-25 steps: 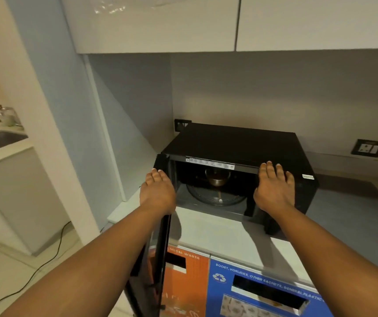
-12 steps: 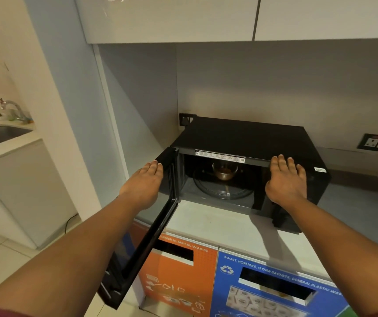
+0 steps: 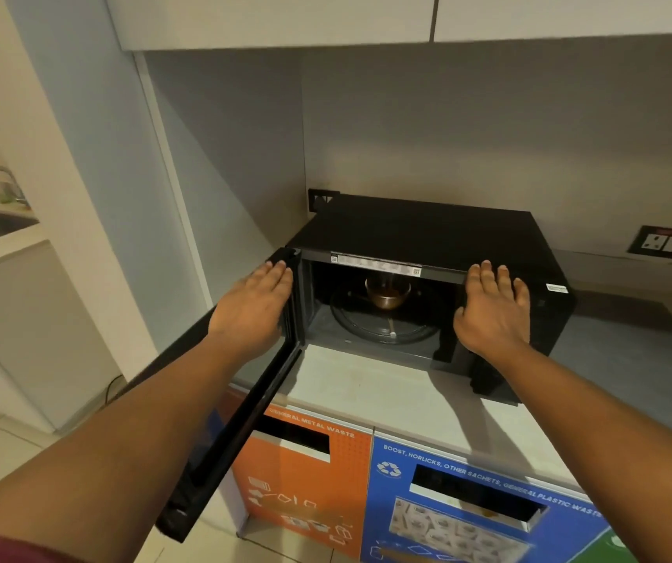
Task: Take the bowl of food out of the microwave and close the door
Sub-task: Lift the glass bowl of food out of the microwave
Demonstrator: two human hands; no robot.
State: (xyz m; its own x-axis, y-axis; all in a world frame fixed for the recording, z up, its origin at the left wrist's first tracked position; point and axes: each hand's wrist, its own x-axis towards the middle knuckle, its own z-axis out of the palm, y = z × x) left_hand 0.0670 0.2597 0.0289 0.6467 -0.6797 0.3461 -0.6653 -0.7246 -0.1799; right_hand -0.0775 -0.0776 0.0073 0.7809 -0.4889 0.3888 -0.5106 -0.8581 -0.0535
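The microwave in front of me is black all over, its swung-out door black too, with a white label strip along the top of the opening. Inside, the bowl is a coppery brown on a clear glass turntable. The surface is pale grey-white. Below it, one bin front is orange with white lettering and white pictograms, the next bin front blue with white lettering and a white recycling mark. My sleeve is dark red.
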